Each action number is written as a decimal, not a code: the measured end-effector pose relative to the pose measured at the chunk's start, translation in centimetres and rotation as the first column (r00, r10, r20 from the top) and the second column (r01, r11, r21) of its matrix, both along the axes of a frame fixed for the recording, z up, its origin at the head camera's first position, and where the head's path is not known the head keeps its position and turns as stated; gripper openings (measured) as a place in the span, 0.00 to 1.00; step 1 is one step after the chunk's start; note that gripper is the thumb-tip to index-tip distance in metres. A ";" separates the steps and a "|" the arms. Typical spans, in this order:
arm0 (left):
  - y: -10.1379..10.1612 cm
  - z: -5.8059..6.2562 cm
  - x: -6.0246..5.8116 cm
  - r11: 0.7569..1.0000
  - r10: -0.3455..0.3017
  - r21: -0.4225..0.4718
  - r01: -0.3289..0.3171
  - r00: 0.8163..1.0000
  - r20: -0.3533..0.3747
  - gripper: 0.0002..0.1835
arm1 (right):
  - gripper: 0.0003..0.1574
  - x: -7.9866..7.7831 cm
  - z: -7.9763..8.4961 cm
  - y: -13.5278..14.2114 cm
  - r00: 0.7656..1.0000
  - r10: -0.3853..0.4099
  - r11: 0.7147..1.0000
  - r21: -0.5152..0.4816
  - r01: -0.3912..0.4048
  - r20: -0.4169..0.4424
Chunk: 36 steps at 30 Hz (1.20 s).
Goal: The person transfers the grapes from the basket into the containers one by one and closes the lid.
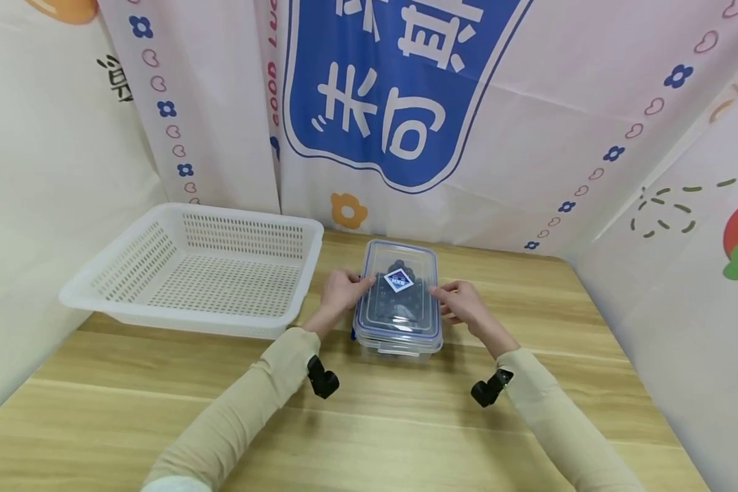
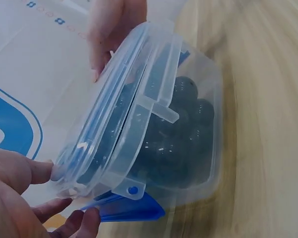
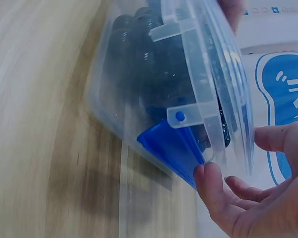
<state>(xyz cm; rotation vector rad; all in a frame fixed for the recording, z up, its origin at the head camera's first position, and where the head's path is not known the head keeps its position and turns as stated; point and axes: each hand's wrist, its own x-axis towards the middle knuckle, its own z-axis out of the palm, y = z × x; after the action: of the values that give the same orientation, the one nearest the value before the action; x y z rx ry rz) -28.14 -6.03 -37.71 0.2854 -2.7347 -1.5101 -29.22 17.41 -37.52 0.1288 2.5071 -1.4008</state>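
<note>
A clear plastic food container (image 1: 396,350) stands on the table in the head view, with dark, round, glossy things like grapes (image 2: 186,144) inside. Its clear lid (image 1: 400,251) has a blue rim line and a diamond-shaped label, and rests over the top. My left hand (image 1: 341,292) holds the lid's left edge, thumb on top and fingers below. On the opposite edge, my right hand (image 1: 462,304) does likewise with its thumb and fingers. A blue side latch (image 2: 129,208) hangs unfastened by the left fingers; another blue latch (image 3: 171,146) hangs down near the right fingertips.
A white perforated plastic basket (image 1: 190,314) sits left of the container, close to my left forearm. The wood-grain table (image 1: 375,424) extends around both. Printed white cloth (image 1: 516,171) walls the back and sides.
</note>
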 end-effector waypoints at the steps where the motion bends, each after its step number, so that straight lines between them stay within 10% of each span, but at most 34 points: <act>1: 0.0 -0.1 -0.1 1.000 0.004 0.024 -0.005 1.000 0.016 0.24 | 0.31 0.0 0.0 -0.1 1.000 0.001 1.000 -0.003 -0.001 0.005; 10: 0.2 -0.1 -0.8 0.931 -0.045 0.365 -0.020 0.984 0.170 0.27 | 0.31 -0.6 0.0 -0.5 0.999 -0.016 1.000 -0.013 0.017 0.037; 36: 0.2 -1.2 -2.4 0.894 -0.060 0.443 -0.067 0.962 0.265 0.22 | 0.31 -1.7 -0.3 -0.2 0.989 0.060 0.990 -0.131 -0.042 0.137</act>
<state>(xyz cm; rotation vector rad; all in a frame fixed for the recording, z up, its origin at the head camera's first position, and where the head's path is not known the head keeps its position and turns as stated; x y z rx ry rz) -30.57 -5.79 -38.95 0.5375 -2.5159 -2.2494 -30.91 17.17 -37.86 0.1315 2.2848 -1.4730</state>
